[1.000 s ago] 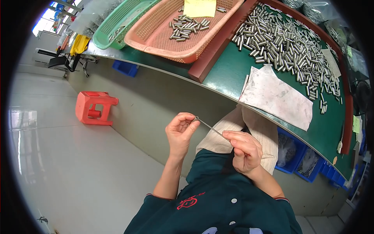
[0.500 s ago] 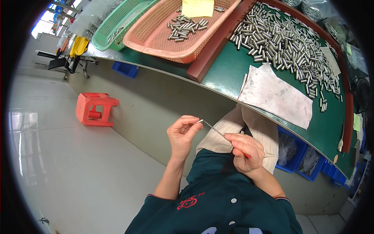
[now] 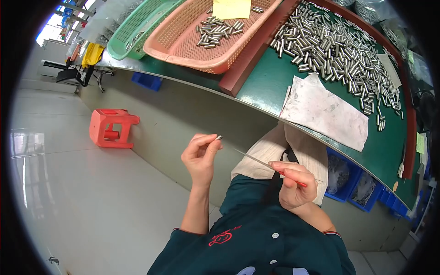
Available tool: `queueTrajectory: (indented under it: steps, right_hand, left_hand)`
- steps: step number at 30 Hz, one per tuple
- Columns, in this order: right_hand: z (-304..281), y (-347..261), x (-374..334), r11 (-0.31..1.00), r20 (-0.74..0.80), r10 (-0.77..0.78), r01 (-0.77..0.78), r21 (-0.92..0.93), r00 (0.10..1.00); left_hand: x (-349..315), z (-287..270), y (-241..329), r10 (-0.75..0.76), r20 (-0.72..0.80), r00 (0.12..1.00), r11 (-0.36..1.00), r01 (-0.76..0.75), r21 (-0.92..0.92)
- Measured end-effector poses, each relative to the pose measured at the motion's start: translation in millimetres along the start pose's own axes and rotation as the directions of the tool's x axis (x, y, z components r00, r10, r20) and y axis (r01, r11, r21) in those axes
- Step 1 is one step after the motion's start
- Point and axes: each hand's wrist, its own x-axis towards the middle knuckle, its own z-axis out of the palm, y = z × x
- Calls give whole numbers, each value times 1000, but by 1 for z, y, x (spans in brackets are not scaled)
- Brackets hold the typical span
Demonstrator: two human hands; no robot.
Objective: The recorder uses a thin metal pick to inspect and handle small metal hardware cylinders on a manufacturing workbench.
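My left hand (image 3: 200, 158) is closed, pinching a small shiny metal cylinder (image 3: 219, 137) between thumb and fingertips, its end facing up and out. In my right hand (image 3: 297, 183) is a slim rod-like tool (image 3: 256, 160) with a red handle, its thin grey shaft pointing toward my left hand. The shaft's tip is apart from the cylinder and blurs against the background. Both hands are in front of the table edge, over my lap. A great heap of similar metal cylinders (image 3: 327, 50) covers the green table at the right.
A pink basket (image 3: 183, 58) holds several cylinders and a yellow note (image 3: 232, 8); a green basket (image 3: 120, 46) stands beside it. A red-brown rail (image 3: 247, 64) borders the heap. A stained white cloth (image 3: 325, 112) lies at the table edge. Blue bins (image 3: 341, 195) and a red stool (image 3: 113, 128) are below.
My hands have moved apart: the left to the left with the cylinder, the right slightly right and down with the tool. The shaft's tip was at the cylinder and is now away from it.
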Motion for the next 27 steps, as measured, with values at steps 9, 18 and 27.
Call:
queueTrajectory:
  steps: [9, 18, 27]
  right_hand:
    - [2, 0, 6, 1000, 133, 10, -11, 10, 991]
    - [3, 1, 8, 999, 184, -7, 14, -37, 983]
    - [5, 8, 10, 984, 269, -142, 166, -67, 952]
  left_hand:
    - [-8, -7, -19, -464, 459, 758, 404, 642, -652]
    - [-9, -3, -18, -463, 492, 738, 398, 668, -628]
    - [-8, -1, -14, -501, 423, 755, 481, 650, -589]
